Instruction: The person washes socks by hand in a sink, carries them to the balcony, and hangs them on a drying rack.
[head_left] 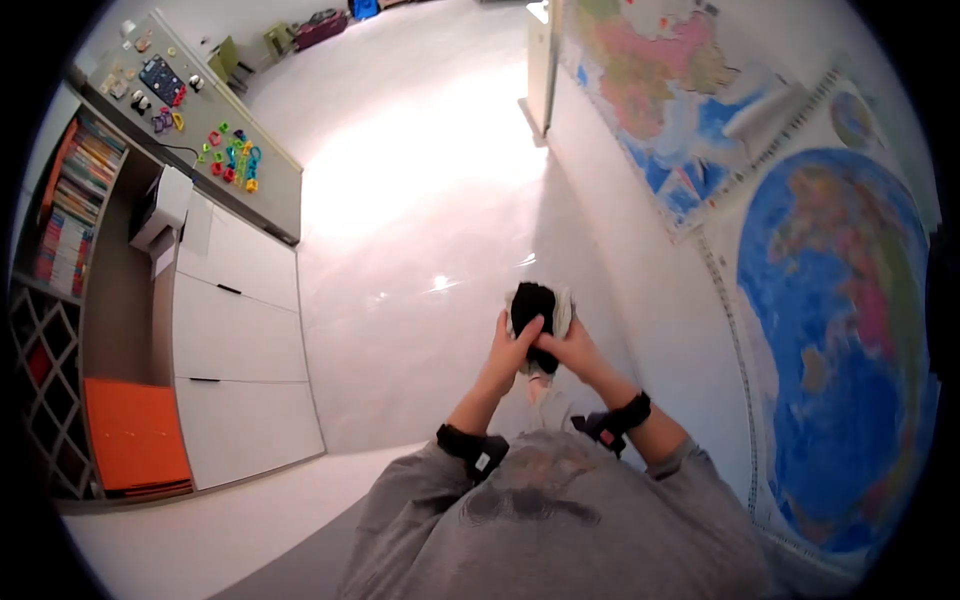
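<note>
In front of my body I hold a bunched bundle of soft, cloth-like stuff, a black piece with a pale off-white piece around its sides. My left hand wraps the bundle's left side, its thumb across the black cloth. Gripping from the right is my right hand, its thumb also pressed on the black cloth near the other thumb. Fingers behind the bundle are hidden. What kind of cloth items these are I cannot tell. Black bands with small devices sit on both forearms.
White drawers and a bookshelf line the left, with an orange panel below. Colourful magnets dot a grey cabinet side. Wall maps hang on the right. Pale shiny floor stretches ahead, past a white door edge.
</note>
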